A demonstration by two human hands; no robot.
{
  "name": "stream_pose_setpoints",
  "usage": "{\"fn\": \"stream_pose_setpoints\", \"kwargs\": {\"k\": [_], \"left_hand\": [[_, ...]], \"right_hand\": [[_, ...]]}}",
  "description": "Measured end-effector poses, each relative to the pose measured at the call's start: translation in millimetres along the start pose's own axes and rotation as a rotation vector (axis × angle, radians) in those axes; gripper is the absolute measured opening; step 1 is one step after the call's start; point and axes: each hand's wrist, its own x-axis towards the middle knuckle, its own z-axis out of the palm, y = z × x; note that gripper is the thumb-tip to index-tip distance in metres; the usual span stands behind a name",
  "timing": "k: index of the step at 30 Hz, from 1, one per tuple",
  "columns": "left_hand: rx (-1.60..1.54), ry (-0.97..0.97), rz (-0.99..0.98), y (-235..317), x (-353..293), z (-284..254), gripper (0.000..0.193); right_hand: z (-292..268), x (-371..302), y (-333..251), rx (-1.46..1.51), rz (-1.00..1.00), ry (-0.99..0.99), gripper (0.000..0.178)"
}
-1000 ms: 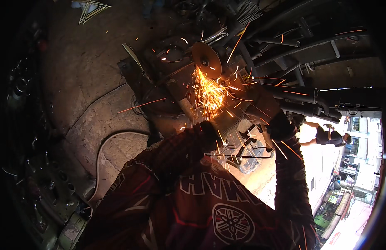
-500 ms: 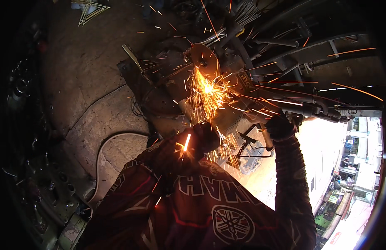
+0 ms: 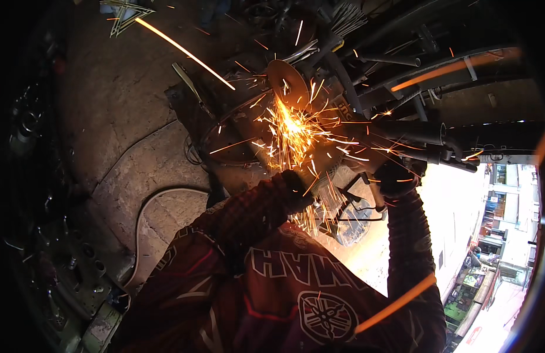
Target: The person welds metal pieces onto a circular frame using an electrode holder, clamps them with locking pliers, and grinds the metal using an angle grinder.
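Note:
A cut-off saw with a round disc (image 3: 287, 81) stands in front of me. A bright fan of sparks (image 3: 294, 132) bursts from below the disc and streams toward me. My left hand (image 3: 295, 191), in a dark glove, is closed low in front of the sparks; what its fingers hold is too dark to see. My right hand (image 3: 397, 178), also gloved, is closed beside the dark metal tubes (image 3: 422, 132) at the right. Its grip is hidden in shadow. Near it a wooden-looking handle (image 3: 377, 196) points downward.
A pale hose (image 3: 144, 220) curves over the dusty floor at the left. Dark machinery (image 3: 66, 265) lines the left edge. Thin metal rods (image 3: 347, 20) and pipes lie at the far right. Triangular metal frames (image 3: 126, 15) rest at the far left. Bright daylight enters at the right.
Sparks keep flying, with long streaks in new places. A bright streak no longer covers my left hand. The dark tubes beyond my right hand have shifted slightly; both hands stay nearly where they were.

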Motion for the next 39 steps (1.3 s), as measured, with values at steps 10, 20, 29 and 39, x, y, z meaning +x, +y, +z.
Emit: {"fn": "stream_pose_setpoints", "kwargs": {"k": [10,20,29,39], "left_hand": [[0.271,0.032,0.060,-6.3,17.0,-14.6,0.034],[-0.191,0.129,0.035,-11.9,11.4,-5.4,0.024],[0.003,0.031,0.024,6.3,8.0,9.3,0.018],[-0.240,-0.191,-0.011,6.0,20.0,10.7,0.021]], "right_hand": [[-6.8,9.3,-7.7,-0.380,0.112,-0.018,0.062],[-16.2,13.7,34.5,-0.066,-0.105,-0.103,0.037],[-18.2,21.5,36.7,-0.068,-0.223,0.022,0.062],[-23.6,27.0,35.3,0.638,0.057,-0.053,0.035]]}}
